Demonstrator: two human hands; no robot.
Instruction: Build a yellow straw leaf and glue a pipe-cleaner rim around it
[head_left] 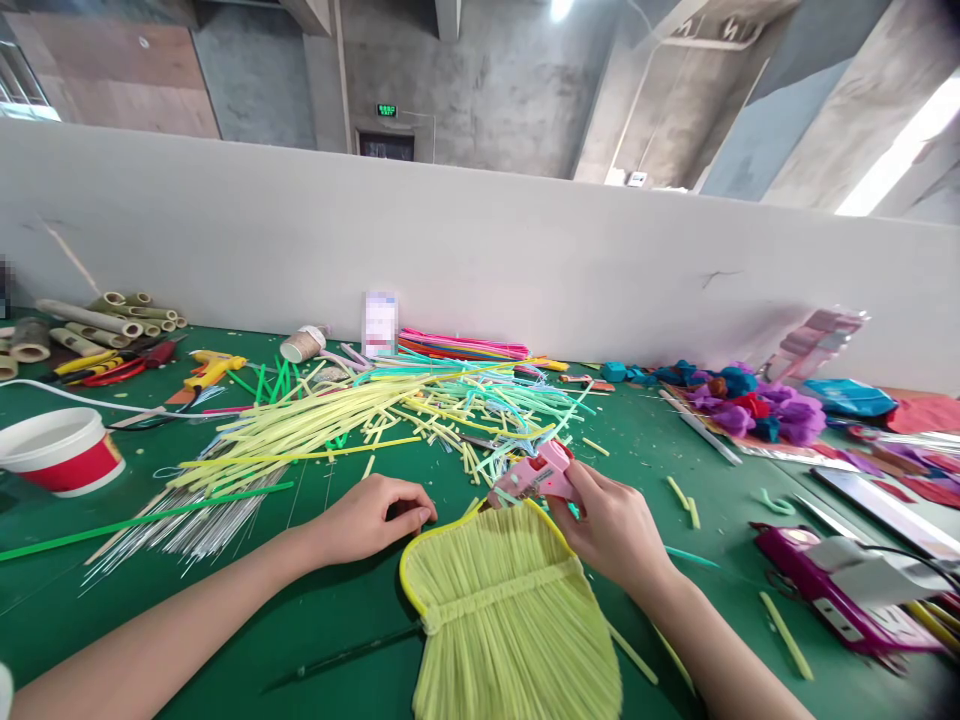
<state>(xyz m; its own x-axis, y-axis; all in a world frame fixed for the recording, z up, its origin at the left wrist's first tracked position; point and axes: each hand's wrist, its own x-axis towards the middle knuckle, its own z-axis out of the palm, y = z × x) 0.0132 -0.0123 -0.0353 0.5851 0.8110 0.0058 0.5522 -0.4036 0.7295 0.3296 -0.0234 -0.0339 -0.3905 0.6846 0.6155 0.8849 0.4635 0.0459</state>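
A pale yellow-green fan-shaped piece of fine strands (510,610), edged in bright yellow, lies at the near middle of the head view. A raised band crosses it. At its upper edge, my right hand (615,515) grips a pink hand-held tool (532,475) whose exact kind I cannot make out. To the left of the piece, my left hand (375,520) is low over the table, with thumb and forefinger curled together. Whatever might be between those fingertips is hidden. A thin dark green rod (337,660) sticks out from the piece's left side.
Yellow pipe cleaners (322,410) lie heaped beyond my hands, over metal wires (217,525). At left are a paper cup (64,455), a yellow glue gun (214,368) and bamboo tubes (112,320). A magenta power strip (847,600) is at right. A low white partition (480,250) stands behind.
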